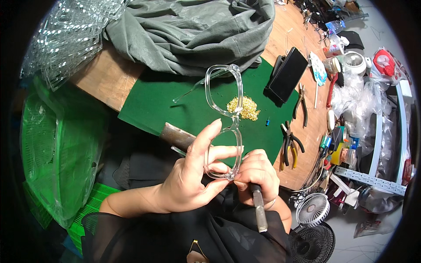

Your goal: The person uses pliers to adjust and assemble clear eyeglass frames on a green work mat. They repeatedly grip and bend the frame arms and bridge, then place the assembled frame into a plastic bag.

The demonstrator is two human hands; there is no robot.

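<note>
A clear plastic eyeglass frame (239,90) stands on its side in front of me, one temple arm stretching out to the left. My left hand (188,179) grips the lower rim near the hinge corner, with some fingers passing behind or through the lens opening. Close against that same corner, my right hand (258,173) is closed around a rod-shaped tool (259,210) with a dark grip and a metal end pointing down toward me. The tool's other end is hidden by the fingers. Beyond the frame, a pile of tiny gold-coloured metal pieces (247,108) lies on a green mat (153,98).
A blue push pin (268,122), black-handled pliers (301,105), yellow-and-black pliers (290,147) and a black phone-like device (287,75) lie rightward. Grey cloth (188,35) and bundled clear frames (66,39) are at the back. A worn block (176,135) juts from the table edge.
</note>
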